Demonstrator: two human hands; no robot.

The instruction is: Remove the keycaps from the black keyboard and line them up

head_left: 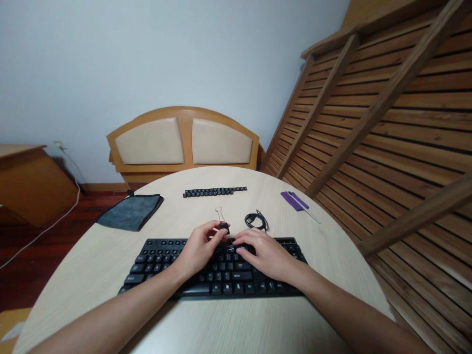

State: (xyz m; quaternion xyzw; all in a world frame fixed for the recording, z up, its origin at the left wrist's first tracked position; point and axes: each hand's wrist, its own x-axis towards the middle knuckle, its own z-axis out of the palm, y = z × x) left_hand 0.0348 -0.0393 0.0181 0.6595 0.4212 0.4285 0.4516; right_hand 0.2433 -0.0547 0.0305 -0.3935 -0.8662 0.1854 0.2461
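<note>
On the table (206, 324) lies a likely stiff keyboard (241, 276); above it, the right hand (263, 254) curls loosely, hold unclear, and the left hand (199, 246) pinches a light-looking wire-ended tool (224, 226) by its body (safest grip: wires probably bend).

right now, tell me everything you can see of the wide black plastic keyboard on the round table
The wide black keyboard, plastic-looking, lies flat on the pale round wood-grain table, one long edge toward the person. Dark keys with white legends fill its lower rows; upper-row details are too small to judge. The bare left hand and bare right hand hide some middle and right-side keys; whether they touch it is unclear.
</note>
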